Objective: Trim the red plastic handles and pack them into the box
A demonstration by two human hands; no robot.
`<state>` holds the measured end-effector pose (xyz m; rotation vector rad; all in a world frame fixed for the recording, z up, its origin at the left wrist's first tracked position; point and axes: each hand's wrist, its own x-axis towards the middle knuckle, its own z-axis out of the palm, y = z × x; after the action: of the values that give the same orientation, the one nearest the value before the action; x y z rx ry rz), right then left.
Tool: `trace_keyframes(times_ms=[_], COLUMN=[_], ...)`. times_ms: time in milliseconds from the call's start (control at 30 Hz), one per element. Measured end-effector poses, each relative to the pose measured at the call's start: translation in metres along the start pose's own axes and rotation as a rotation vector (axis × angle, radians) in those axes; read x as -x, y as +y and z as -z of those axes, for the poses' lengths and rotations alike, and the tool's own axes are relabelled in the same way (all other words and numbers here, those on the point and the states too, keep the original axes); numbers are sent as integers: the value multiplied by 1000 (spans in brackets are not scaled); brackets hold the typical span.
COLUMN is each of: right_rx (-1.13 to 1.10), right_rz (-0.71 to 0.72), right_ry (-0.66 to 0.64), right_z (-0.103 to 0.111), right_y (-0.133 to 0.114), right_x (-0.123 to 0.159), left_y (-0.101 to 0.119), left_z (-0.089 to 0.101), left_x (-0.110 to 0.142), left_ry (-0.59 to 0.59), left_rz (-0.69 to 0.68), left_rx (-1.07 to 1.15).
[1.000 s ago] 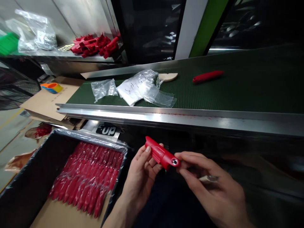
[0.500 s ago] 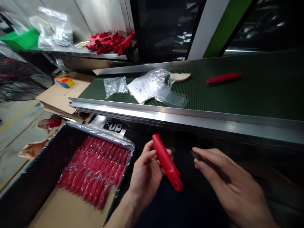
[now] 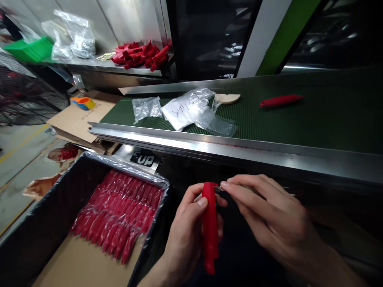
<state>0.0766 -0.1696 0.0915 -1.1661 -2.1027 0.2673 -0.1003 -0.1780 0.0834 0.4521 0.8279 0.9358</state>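
Observation:
My left hand point(image 3: 187, 235) is closed round a long red plastic handle point(image 3: 210, 227), held upright in front of me. My right hand point(image 3: 269, 219) pinches a small thin metal tool at the handle's top end; its tip touches the red part. Both hands sit below the steel edge of the conveyor point(image 3: 227, 149). To the left stands a black-lined cardboard box point(image 3: 38, 223) with several red handles point(image 3: 116, 219) laid in rows.
On the green belt point(image 3: 314, 119) lie another red handle point(image 3: 281, 100), clear plastic bags point(image 3: 191, 109) and a beige wooden piece point(image 3: 228, 98). A steel shelf at the back left carries a heap of red parts point(image 3: 140, 55) and bagged items. Flat cardboard and a tape roll point(image 3: 83, 103) lie left.
My left hand has turned the red handle from slanted to upright. My right hand, apart half a second ago, has come in and now touches the handle's top with the metal tool.

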Motion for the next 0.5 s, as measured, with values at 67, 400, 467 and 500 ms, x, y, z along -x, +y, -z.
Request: trace_keyframes(times_ms=[67,400,467,500], right_rx=[18,50,32,28], right_rz=[29,44,49,49], right_ry=[13,25,12,9], right_z=[0,3,3,4], right_y=[-2,-3,-2,-2], right_x=[-2,0,1,1], left_y=[1,2,3,3], left_z=[-1,-1,-1,-1], left_x=[2,4,3,3], left_ry=[-1,-12,-33,-43], left_rz=[-21,-29,-30,-29], left_rx=[-31,-56,-51,-49])
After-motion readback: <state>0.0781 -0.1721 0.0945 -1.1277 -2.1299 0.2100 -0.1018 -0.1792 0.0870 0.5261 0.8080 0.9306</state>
